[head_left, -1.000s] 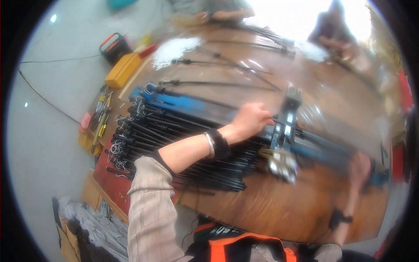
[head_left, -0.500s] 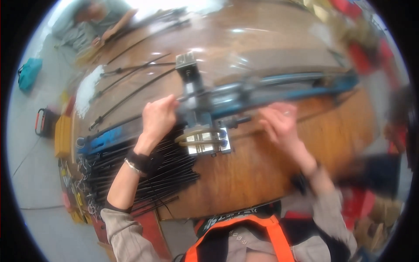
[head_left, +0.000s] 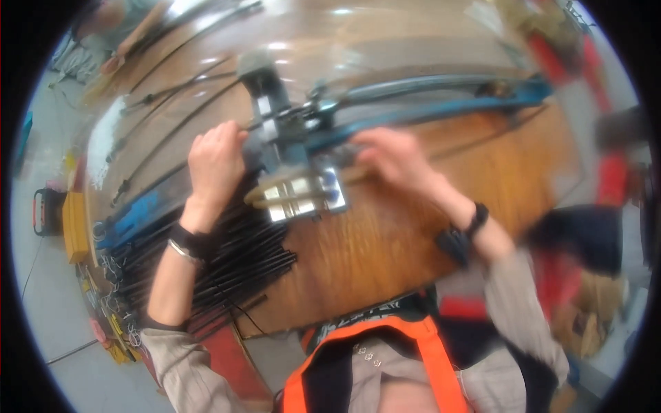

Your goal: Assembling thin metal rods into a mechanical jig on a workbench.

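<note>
A metal fixture (head_left: 279, 127) with a dark upright block stands on the bench, and a silver block (head_left: 299, 196) ringed by a tan hose (head_left: 258, 196) sits at its near side. My left hand (head_left: 217, 162) is closed in a fist just left of the fixture; what its fingers hold is hidden. My right hand (head_left: 396, 158) reaches in from the right with its fingertips close to the fixture. Motion smears those fingers, so their grip and any contact are unclear. A blue rail (head_left: 427, 113) runs rightward from the fixture.
A bundle of black rods (head_left: 227, 268) lies below my left forearm. Several long rods (head_left: 162, 144) rest on the far left of the wooden bench (head_left: 372, 248). Another person's arm (head_left: 141, 31) is at the far left corner. A yellow box (head_left: 74, 227) stands by the left edge.
My right hand has moved left, to the fixture, and its fingers reach out more. My left hand stays a fist beside the fixture. The whole view has shifted slightly.
</note>
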A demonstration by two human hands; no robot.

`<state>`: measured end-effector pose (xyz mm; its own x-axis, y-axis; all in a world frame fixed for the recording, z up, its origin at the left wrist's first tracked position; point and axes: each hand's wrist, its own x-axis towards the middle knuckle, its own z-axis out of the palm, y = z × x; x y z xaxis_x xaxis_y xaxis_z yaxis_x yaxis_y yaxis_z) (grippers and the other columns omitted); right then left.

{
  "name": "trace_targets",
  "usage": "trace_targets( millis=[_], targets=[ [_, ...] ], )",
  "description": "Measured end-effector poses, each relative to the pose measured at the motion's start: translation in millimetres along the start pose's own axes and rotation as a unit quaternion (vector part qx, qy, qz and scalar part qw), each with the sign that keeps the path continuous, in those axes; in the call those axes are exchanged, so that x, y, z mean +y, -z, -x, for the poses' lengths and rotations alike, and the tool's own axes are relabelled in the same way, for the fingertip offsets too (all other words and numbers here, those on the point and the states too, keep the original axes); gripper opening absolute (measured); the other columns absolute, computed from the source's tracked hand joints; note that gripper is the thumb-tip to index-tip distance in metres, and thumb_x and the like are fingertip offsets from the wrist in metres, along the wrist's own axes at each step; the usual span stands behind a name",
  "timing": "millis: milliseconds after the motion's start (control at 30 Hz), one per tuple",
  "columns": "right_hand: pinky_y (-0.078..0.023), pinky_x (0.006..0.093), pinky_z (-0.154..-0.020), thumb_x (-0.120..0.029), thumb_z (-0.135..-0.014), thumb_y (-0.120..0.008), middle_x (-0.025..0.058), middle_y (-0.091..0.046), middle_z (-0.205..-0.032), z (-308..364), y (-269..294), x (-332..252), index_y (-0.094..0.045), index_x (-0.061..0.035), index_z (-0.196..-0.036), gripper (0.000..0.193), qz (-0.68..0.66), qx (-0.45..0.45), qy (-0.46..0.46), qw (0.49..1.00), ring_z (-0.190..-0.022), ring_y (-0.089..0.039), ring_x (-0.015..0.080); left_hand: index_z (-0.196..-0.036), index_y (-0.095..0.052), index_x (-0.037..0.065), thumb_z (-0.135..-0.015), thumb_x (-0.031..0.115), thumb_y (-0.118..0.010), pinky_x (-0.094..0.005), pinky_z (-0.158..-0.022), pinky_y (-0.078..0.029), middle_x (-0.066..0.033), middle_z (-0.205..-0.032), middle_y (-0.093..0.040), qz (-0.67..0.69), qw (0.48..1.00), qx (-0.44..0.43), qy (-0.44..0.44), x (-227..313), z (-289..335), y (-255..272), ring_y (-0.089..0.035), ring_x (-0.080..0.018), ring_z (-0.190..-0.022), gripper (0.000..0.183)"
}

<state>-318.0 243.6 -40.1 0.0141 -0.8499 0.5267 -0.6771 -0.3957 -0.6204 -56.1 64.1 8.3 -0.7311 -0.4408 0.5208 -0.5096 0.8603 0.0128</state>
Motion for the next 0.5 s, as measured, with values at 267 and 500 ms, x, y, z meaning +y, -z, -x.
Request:
trace_targets(
  millis=[267,500],
  targets=[
    [-0.052,0.042,-0.069,-0.009,-0.079,-0.063,0.0148,-0.063,-0.08,23.0,-51.1,-9.0,-0.062,-0.0055,-0.094,0.016,0.212,-0.083,0.175,0.958,-0.075,-0.062,0.0324,-0.109,-0.06,0.013,-0.086,0.018,-0.064,-0.0393,-0.081,-0.041,-0.0059,-0.095,-0.062,-0.178,0.977,0.062,-0.096,-75.7,16.9,17.1,-0.058,-0.0256,-0.095,0.024],
    [-0.051,0.044,-0.066,-0.005,-0.077,-0.057,0.0161,-0.063,-0.079,28.4,-29.9,-11.0,-0.059,-0.0048,-0.086,0.009,0.329,-0.203,0.016,0.922,-0.077,-0.063,0.0319,-0.1,-0.062,0.013,-0.078,0.027,-0.076,-0.0428,-0.087,-0.033,-0.0068,-0.102,-0.055,-0.048,0.978,-0.135,0.149,58.3,192.8,100.0,-0.052,-0.026,-0.099,0.029]
  ],
)
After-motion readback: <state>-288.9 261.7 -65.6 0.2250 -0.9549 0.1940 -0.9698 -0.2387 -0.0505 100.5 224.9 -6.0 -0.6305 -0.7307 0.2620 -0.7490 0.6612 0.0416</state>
